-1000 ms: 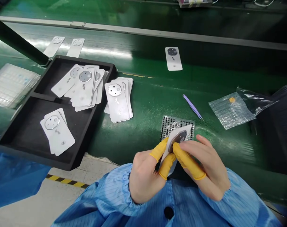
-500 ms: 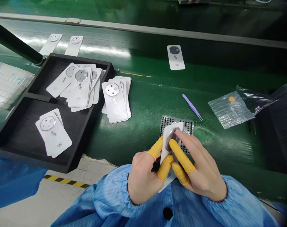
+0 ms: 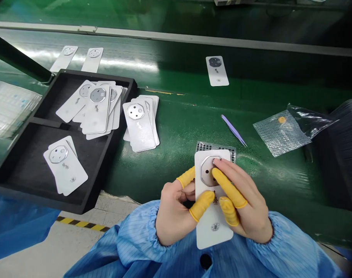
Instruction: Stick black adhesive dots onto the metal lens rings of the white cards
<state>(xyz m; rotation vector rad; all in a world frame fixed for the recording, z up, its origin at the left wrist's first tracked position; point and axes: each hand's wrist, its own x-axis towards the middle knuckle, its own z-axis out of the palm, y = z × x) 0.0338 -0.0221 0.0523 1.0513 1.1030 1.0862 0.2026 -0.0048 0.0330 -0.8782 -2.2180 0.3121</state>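
Observation:
A white phone back cover [image 3: 215, 227] with a silver octagonal camera ring is held up in front of me, its face toward me. My left hand [image 3: 180, 210] is closed on its left edge, the yellow-cotted thumb lying on the face and the fingers partly hidden behind. My right hand [image 3: 242, 200] grips the right side; its yellow-cotted index finger and bare middle finger touch the ring. Partly hidden behind the cover is a clear sheet [image 3: 203, 146] of small black dots. Purple tweezers [image 3: 233, 130] lie beyond it.
A black divided tray [image 3: 97, 185] with several phone back covers stands at left. A stack of covers [image 3: 142, 131] lies beside it. Another cover [image 3: 217, 73] lies farther back. At right are a bubble-wrap bag [image 3: 280, 135] and a dark ribbed stack [image 3: 346, 154].
The phone back cover has turned from a slanted, edge-on pose to face me more squarely, so its ring, lettering and lower mark show. Both hands stay on it.

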